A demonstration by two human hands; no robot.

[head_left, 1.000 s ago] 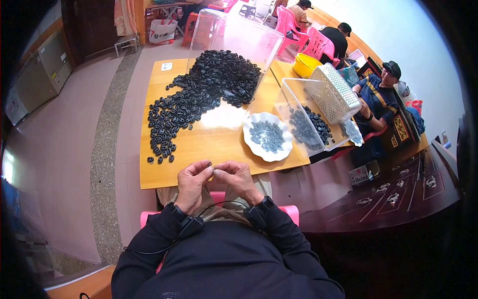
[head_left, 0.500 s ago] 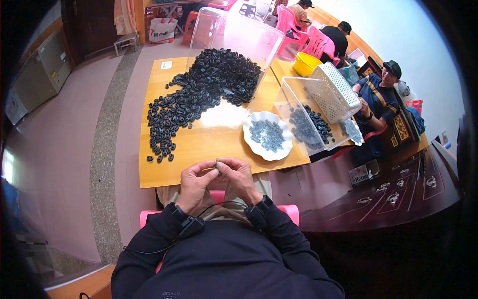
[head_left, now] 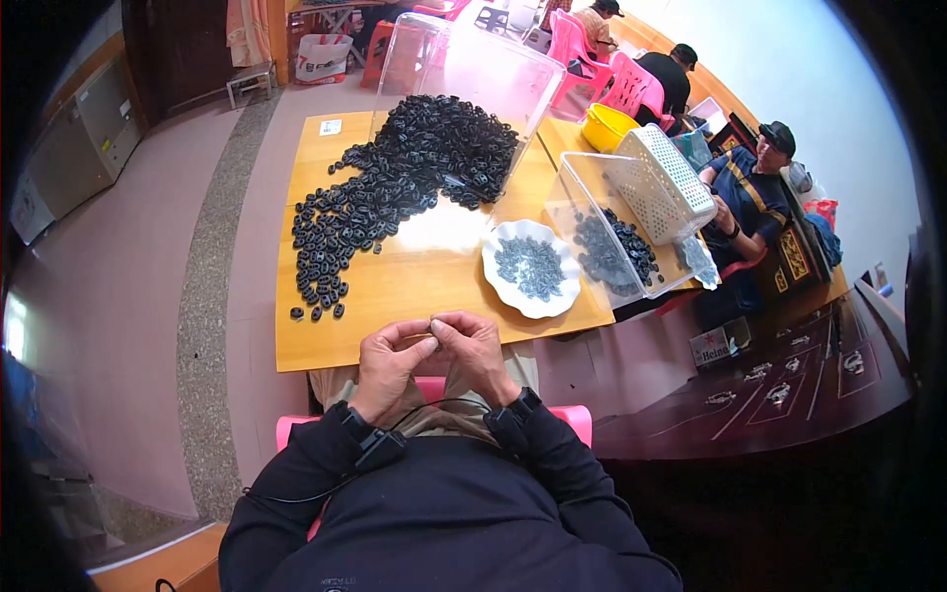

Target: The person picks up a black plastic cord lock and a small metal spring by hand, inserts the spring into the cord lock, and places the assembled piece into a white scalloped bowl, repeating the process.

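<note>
Both my hands meet just past the near edge of the wooden table [head_left: 395, 331], fingertips pinched together. My left hand [head_left: 390, 360] and my right hand [head_left: 473, 345] close on something small between thumbs and index fingers; it is mostly hidden, so I cannot make out its kind. Beyond them spreads a big heap of small black oval pieces with holes [head_left: 434, 148], trailing toward the near left. Right of my hands sits a white scalloped plate [head_left: 500, 292] with many tiny translucent grey pieces [head_left: 530, 266] in it.
A tipped clear bin [head_left: 552, 89] stands behind the heap. On the right, another clear bin [head_left: 582, 183] holds black pieces [head_left: 631, 252], beside a white perforated basket [head_left: 666, 183] and a yellow basin [head_left: 607, 128]. A seated person [head_left: 755, 187] works at the right; a dark table [head_left: 691, 424] is nearer.
My hands stay pinched together at nearly the same place, with only a slight shift of the fingers. The heap and the plate look unchanged.
</note>
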